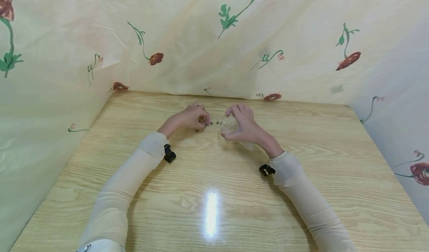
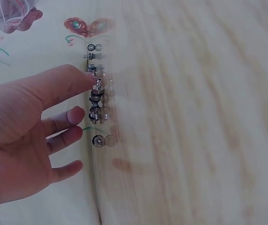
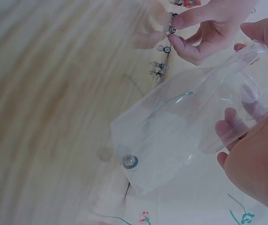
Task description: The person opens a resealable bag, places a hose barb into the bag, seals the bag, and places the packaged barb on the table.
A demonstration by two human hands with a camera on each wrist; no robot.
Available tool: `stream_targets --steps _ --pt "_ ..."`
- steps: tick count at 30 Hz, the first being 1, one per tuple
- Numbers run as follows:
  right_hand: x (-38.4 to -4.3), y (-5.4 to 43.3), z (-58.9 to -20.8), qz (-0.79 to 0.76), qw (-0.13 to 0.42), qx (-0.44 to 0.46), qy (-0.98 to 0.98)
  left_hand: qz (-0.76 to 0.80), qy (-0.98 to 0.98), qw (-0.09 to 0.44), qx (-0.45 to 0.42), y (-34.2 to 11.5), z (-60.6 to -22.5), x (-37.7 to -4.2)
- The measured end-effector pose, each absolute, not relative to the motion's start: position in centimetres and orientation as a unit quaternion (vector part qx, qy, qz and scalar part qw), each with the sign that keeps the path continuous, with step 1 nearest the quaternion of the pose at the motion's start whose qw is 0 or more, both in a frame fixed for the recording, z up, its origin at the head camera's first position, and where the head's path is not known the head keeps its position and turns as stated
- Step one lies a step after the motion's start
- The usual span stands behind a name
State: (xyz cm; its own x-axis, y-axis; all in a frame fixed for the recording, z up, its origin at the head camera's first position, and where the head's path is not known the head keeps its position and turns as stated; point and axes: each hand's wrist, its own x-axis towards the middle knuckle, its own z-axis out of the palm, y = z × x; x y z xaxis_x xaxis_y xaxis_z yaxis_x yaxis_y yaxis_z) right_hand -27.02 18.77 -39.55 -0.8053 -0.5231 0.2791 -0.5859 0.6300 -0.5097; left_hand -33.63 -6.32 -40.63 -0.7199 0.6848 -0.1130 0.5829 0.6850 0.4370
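- Fittings [image 1: 217,122], small and of metal, lie on the wooden table [image 1: 234,192] in a loose row, which runs from left to right; two of them are in the gap between the hands.
- Left hand [image 1: 192,117] seems to pinch one metal fitting [image 2: 98,85] with thumb and finger; the fingertips hide a part of this piece, so the direction of its long axis cannot be told surely.
- Right hand [image 1: 245,125] grasps a clear plastic bag [image 3: 171,126], with thumb and forefinger standing apart and the rim stretched between them.
- Mouth of the bag faces left, toward the left hand; from there the long axis of the bag slopes down to the right.
- Seen from the head, the pinched piece is therefore on the left of the mouth, near but apart; of the two loose pieces between, one is just beside the left fingertips, the other just beside the rim.
- Round metal piece [image 3: 130,161] shows at the lower corner of the bag; whether it is inside or behind the film cannot be judged.
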Motion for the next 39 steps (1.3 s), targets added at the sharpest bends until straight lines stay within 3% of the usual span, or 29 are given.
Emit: stream_targets --steps 39 --pt "-26.88 18.64 -39.34 0.298 0.032 0.303 -0.905 0.197 0.902 0.14 0.356 -6.43 -40.31 -33.26"
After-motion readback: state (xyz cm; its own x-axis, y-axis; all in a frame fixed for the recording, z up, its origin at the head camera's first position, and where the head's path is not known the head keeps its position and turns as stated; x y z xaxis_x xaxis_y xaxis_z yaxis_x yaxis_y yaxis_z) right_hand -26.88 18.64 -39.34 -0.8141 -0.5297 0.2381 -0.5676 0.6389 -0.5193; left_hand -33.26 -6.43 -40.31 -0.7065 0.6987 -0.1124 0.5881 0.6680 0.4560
